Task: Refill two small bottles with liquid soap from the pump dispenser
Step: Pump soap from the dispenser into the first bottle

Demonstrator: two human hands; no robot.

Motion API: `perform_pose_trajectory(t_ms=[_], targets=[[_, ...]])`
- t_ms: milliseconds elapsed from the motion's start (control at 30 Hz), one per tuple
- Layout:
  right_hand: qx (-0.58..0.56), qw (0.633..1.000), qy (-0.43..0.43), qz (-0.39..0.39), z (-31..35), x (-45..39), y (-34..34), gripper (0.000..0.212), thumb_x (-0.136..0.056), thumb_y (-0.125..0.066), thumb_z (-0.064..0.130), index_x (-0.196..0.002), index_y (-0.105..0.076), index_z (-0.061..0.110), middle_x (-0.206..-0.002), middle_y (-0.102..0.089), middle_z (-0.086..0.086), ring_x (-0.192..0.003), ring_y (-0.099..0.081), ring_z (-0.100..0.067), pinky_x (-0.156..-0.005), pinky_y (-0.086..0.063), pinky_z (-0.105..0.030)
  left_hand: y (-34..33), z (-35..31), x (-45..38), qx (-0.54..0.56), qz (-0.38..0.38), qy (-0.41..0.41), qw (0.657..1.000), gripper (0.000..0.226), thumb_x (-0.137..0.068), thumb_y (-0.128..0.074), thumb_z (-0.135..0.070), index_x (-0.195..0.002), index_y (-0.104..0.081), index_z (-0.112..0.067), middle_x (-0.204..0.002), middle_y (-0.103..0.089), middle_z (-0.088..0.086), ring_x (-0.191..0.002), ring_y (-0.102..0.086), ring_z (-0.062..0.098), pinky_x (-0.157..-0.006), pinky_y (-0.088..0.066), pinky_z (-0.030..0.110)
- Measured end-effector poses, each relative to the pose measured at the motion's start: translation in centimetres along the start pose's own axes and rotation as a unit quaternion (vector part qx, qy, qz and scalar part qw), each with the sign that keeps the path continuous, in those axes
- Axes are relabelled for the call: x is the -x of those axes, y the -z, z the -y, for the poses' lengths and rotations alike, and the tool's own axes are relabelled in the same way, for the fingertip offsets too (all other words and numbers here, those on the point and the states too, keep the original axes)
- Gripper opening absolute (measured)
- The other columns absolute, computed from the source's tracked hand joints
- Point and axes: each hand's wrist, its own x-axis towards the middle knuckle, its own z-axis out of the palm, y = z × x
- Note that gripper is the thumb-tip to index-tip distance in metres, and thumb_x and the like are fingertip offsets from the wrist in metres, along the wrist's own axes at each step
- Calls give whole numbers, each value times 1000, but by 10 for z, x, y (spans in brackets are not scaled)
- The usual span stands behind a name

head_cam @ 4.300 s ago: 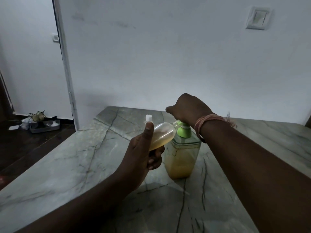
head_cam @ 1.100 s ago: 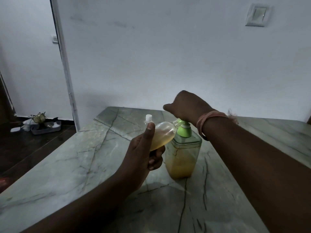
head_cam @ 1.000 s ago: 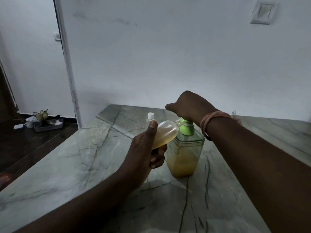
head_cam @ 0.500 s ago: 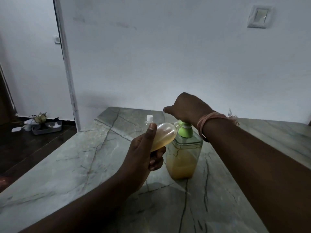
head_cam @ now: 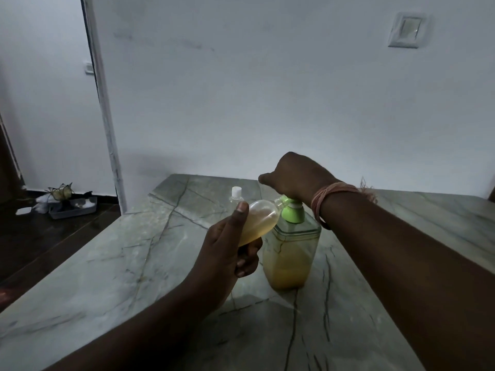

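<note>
My left hand [head_cam: 227,253] grips a small clear bottle [head_cam: 261,220], tilted with its open mouth up against the green pump nozzle. The bottle holds yellowish soap in its lower part. The pump dispenser [head_cam: 290,254], a square clear jar about half full of yellow soap, stands on the marble table [head_cam: 134,263]. My right hand [head_cam: 293,176] rests on top of the green pump head [head_cam: 293,213], fingers curled over it. A second small bottle [head_cam: 235,197] with a white cap stands upright just behind my left thumb.
A white wall rises right behind the table's far edge. At the left the table ends over a dark floor, where a grey tray [head_cam: 73,208] with small items lies. A wall switch [head_cam: 407,29] sits high on the right.
My right hand has kept bobbing on the pump head, down and up by a small amount. The tilted bottle stays at the nozzle. The view shifts slightly.
</note>
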Motion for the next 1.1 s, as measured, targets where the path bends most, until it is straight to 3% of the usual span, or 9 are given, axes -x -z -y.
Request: perform_pose_trajectory(t_ms=[200,433,667,867,1100], targets=[[51,998,26,31,7,-1,8,34,-83,-63,42,-62,-55,17,-61,-59,-1,-60,-59,-21,-55,-42,-28,-2,-2,3,0,0,2,1000,44,-98,-54,-55,-111,-73,-18,-65,-48,6,-45,-35,10,-42,-32,22],[-9,1000,7,-10,-1,1,-1,40,-81,-64,43,-57,-50,14,-54,-53,-1,-51,-52,-18,-48,-31,-27,0,-1,1,-3,1,3,1000,38,-99,-53,-54,-110,-74,-24,-63,-50,4,-44,-35,9,-43,-33,22],[51,998,39,12,9,1,11,36,-85,-61,45,-64,-51,18,-63,-56,-1,-63,-57,-20,-59,-43,-30,-3,-3,2,-2,1,3,1000,40,-98,-53,-54,-111,-74,-23,-65,-49,6,-45,-36,9,-43,-33,23],[-26,1000,6,4,-3,1,-2,43,-81,-66,43,-56,-47,13,-50,-48,-1,-48,-47,-18,-48,-29,-28,0,0,2,-4,4,1,1000,35,-101,-52,-52,-110,-74,-26,-64,-52,3,-44,-39,7,-43,-36,22],[55,998,34,17,9,0,7,32,-81,-62,42,-63,-53,17,-63,-58,-1,-61,-58,-20,-55,-40,-29,-2,-1,3,-1,-5,-1,1000,42,-98,-55,-56,-113,-72,-21,-65,-49,5,-46,-36,10,-43,-33,23]])
